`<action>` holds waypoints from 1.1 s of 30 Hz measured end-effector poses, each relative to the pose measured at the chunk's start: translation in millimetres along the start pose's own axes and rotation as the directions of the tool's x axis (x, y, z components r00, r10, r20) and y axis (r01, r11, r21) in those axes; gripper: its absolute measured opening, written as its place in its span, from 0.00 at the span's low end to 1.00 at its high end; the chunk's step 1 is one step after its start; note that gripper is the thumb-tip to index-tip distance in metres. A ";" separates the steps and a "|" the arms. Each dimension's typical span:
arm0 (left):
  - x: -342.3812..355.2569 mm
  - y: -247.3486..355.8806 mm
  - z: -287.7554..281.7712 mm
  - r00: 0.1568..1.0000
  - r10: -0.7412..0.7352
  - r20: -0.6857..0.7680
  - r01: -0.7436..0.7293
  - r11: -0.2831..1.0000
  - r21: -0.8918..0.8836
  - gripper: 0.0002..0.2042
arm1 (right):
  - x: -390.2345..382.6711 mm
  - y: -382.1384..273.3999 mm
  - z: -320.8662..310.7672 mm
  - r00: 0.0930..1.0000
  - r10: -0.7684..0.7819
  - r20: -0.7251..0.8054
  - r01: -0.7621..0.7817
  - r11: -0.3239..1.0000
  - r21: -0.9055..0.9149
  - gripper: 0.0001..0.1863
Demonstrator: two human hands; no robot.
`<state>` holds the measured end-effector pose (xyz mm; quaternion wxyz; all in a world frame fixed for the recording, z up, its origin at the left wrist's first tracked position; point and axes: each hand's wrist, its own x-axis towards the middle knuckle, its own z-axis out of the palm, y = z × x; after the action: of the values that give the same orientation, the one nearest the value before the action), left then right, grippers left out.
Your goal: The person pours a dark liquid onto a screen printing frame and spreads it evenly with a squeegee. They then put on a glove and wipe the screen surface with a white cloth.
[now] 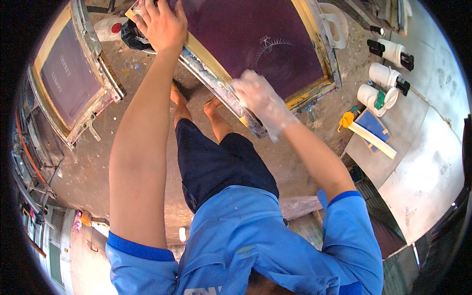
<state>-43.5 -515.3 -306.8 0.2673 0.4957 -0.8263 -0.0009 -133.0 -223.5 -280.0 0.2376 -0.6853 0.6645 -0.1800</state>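
seemingly steadying the purple screen (253,37) in front, spread-fingered left hand (164,27) at its near-left corner, gloved right hand (258,97) on its near edge; cannot tell right fingers' closure; calls next for even support.

Right: three white tubs (383,74) in a row, green cloth (379,100) at the lowest. Below: blue panel (369,122), pale strip (374,141) across it, yellow cloth (346,120) at strip's end. Upper left: white container (103,32), red cap (116,28), black bag (132,36) alongside.
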 end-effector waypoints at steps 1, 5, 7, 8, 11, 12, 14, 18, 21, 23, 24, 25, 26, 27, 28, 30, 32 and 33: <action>-0.7 -0.5 0.8 1.000 0.002 0.000 -0.002 1.000 -0.003 0.20 | 26.3 0.2 -3.0 0.994 -0.033 -0.107 0.034 0.999 0.007 0.12; -0.9 -2.0 2.3 1.000 -0.006 0.001 0.006 1.000 0.000 0.20 | 98.4 -12.7 -8.5 0.979 0.192 -0.063 -0.181 0.971 0.157 0.12; -3.4 -5.7 3.9 1.000 -0.010 0.010 0.010 1.000 0.013 0.20 | 71.8 -20.5 -14.8 0.965 0.262 -0.001 -0.256 0.945 0.205 0.13; -3.6 -6.8 4.5 1.000 -0.012 0.016 0.012 1.000 0.017 0.20 | 51.3 -23.4 -18.6 0.954 0.297 0.032 -0.297 0.928 0.226 0.13; -1.8 -2.8 -0.1 1.000 0.000 0.021 -0.001 1.000 0.026 0.19 | -17.3 -13.6 -16.6 0.975 0.184 0.123 -0.200 0.971 0.129 0.12; -2.7 -4.2 -0.1 1.000 -0.002 0.016 0.001 1.000 0.027 0.19 | -32.8 -17.3 -19.6 0.899 0.344 0.271 -0.398 0.899 0.180 0.12; 1.0 -1.1 0.6 1.000 0.006 0.003 -0.006 1.000 0.017 0.19 | -35.9 -15.7 -17.3 0.889 0.351 0.293 -0.405 0.902 0.147 0.13; -2.2 -4.2 3.2 1.000 0.004 -0.012 -0.004 1.000 0.003 0.19 | 48.8 -4.5 -6.8 0.988 0.118 -0.096 -0.100 0.979 0.178 0.12; -0.6 -1.6 3.4 1.000 0.000 -0.005 0.000 1.000 -0.012 0.20 | 101.6 -9.0 -7.7 0.972 0.227 -0.067 -0.200 0.939 0.279 0.14; -1.0 -2.5 3.8 1.000 -0.011 -0.008 0.011 1.000 0.001 0.21 | 101.7 -16.8 -5.8 0.937 0.341 -0.076 -0.300 0.897 0.324 0.14; -1.4 -3.0 3.9 1.000 -0.016 -0.009 0.016 1.000 0.007 0.21 | 84.8 -18.9 -3.9 0.932 0.361 -0.038 -0.333 0.891 0.310 0.13; -1.6 -4.1 3.2 1.000 -0.008 -0.014 0.008 1.000 0.022 0.22 | 62.1 -17.3 -2.7 0.926 0.377 0.001 -0.360 0.886 0.293 0.13; -1.5 -4.5 4.0 1.000 -0.006 -0.013 0.006 1.000 0.024 0.22 | 38.9 -16.0 -1.1 0.919 0.393 0.037 -0.387 0.879 0.278 0.12; -2.5 -5.5 4.4 1.000 -0.003 -0.008 0.004 1.000 0.023 0.22 | 12.7 -18.7 -1.5 0.871 0.466 0.155 -0.489 0.853 0.180 0.12; -3.0 -6.3 4.6 1.000 -0.001 -0.002 0.001 1.000 0.024 0.23 | -12.5 -21.3 -2.1 0.801 0.539 0.261 -0.573 0.817 0.070 0.11; -2.6 -3.7 1.1 1.000 -0.009 -0.001 0.009 1.000 0.010 0.23 | -57.6 -24.6 1.0 0.788 0.564 0.245 -0.612 0.761 0.217 0.11; -1.9 -1.0 0.1 1.000 -0.015 0.009 0.015 1.000 0.000 0.23 | -58.0 -20.9 0.5 0.884 0.449 0.127 -0.467 0.848 0.252 0.12; -3.4 -1.9 -1.2 1.000 -0.021 0.023 0.021 1.000 0.000 0.23 | -47.3 -12.0 7.2 0.956 0.293 0.031 -0.294 0.936 0.193 0.12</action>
<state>-40.2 -513.1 -307.8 0.2579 0.5044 -0.8240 -0.0092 -121.5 -175.7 -275.9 0.3286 -0.5519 0.7381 -0.2066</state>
